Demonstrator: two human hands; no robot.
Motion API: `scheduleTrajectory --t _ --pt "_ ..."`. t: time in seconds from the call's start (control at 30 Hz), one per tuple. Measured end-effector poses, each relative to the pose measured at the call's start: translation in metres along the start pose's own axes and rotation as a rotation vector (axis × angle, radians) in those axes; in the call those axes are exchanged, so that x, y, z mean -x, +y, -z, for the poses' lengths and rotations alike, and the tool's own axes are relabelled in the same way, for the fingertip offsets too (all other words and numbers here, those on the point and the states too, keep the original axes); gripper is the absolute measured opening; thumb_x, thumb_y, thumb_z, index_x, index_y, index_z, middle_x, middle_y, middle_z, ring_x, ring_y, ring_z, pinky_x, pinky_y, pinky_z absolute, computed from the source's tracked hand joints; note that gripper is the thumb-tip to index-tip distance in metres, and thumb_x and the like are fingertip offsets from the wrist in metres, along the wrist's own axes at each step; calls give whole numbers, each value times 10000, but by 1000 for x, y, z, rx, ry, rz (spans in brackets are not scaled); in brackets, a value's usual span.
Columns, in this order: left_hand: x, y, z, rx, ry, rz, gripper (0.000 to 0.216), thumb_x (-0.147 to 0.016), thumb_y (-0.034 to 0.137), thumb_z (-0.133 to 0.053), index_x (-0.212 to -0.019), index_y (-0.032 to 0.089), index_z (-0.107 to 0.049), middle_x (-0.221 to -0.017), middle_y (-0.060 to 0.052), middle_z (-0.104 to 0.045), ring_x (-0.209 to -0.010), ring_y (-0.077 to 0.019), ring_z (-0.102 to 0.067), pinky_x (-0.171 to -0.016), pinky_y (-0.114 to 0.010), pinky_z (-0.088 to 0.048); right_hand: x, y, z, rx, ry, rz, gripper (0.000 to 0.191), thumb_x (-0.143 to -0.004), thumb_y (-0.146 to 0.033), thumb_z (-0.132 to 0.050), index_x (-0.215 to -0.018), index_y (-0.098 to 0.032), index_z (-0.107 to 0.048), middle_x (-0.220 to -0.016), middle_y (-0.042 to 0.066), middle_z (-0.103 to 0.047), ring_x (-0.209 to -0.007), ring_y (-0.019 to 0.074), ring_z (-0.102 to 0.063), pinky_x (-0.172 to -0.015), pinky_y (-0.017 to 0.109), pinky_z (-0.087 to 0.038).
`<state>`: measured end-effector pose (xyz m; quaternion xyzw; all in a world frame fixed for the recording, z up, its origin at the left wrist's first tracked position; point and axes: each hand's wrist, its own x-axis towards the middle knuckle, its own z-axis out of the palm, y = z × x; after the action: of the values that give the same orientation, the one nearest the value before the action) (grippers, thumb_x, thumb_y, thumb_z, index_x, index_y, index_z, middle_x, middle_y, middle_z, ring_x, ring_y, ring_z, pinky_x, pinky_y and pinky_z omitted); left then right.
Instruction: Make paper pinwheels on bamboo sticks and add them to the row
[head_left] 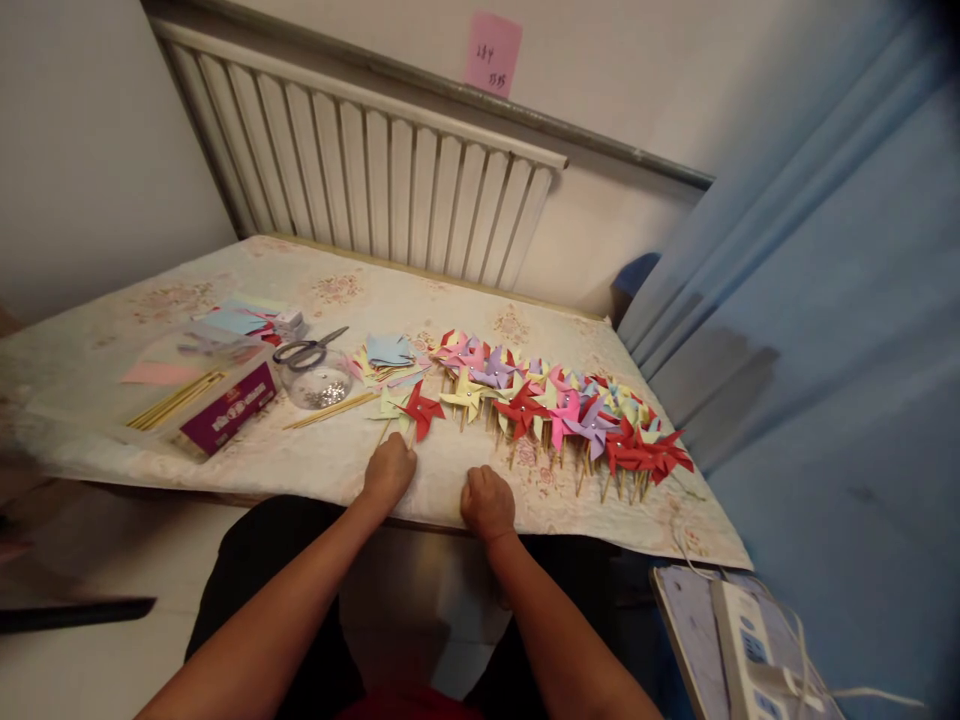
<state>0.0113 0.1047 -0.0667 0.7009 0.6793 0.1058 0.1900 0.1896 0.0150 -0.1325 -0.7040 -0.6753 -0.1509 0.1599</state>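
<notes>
My left hand point(390, 470) is closed at the table's front edge, around the stick of a red paper pinwheel point(421, 410). Just beside that, a pale green pinwheel point(393, 402) lies with its stick running down behind my knuckles. My right hand point(489, 502) rests as a fist on the table edge; its inside is hidden, so anything held there cannot be made out. To its upper right spreads a long cluster of finished pinwheels point(521, 405) in red, pink, yellow and purple, on thin wooden sticks.
Scissors point(304, 350) lie across a clear round tub of metal pins point(326, 388). Loose sticks point(330, 411) and cut paper point(388, 350) are nearby. A purple-labelled box point(229, 410) holds more sticks. A radiator point(375, 170) stands behind; a power strip point(742, 630) sits lower right.
</notes>
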Motion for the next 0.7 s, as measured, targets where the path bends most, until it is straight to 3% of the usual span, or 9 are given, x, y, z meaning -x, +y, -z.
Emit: scheduleTrajectory --t 0.37,0.7 --pt "13 -26 2 148 149 -115 65 -840 209 -455 -789 213 -496 -781 -46 -643 -754 -202 -610 -683 -288 -397 -2 -1 2 -1 -31 -16 19 -829 -189 -569 -811 -197 -574 -804 39 -589 -700 170 -488 -627 305 -284" --pt "0 1 -9 468 150 -119 38 -768 231 -504 -733 216 -507 -684 6 -585 -663 -169 -556 -633 -268 -370 -3 0 0 1 -20 -5 29 -832 -194 -562 -804 -199 -566 -808 38 -586 -703 174 -484 -624 310 -282"
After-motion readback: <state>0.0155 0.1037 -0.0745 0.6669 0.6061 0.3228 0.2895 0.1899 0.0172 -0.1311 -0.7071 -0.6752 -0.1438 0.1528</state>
